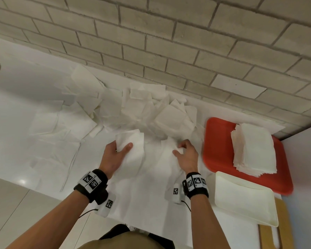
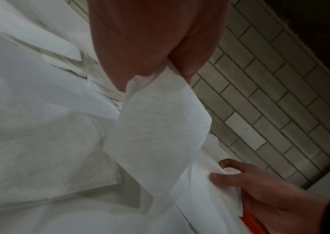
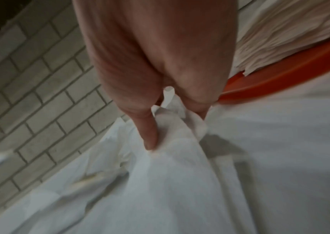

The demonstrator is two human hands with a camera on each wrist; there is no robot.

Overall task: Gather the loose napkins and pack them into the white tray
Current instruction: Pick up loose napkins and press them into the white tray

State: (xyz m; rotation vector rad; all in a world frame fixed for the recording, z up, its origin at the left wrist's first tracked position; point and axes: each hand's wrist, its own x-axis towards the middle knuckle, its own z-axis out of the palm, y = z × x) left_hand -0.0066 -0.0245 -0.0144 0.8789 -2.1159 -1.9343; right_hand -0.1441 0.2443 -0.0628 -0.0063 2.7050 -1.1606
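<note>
Loose napkins (image 1: 115, 108) lie scattered in an overlapping white heap across the white counter (image 1: 16, 97), piled against the base of the grey brick wall (image 1: 187, 42). Red tray (image 1: 217, 146) sits to the right at the wall, carrying a squared stack of napkins (image 1: 253, 150), edges slightly ragged. White tray (image 1: 244, 200) rests just in front of the red one, overlapping its near edge, tilted, nothing seen inside. Left hand (image 1: 115, 155), forearm reaching in from below, thumb on top and fingers beneath, grips a flat bunch of napkins (image 1: 133, 150) lifted above the heap; from the left wrist the sheet hangs pinched between thumb and fingers. Right hand (image 1: 187, 153), palm down, fingers curled, pinches a crumpled fold of a napkin (image 3: 176, 126) just left of the red tray. Black wristbands with printed markers on both wrists
</note>
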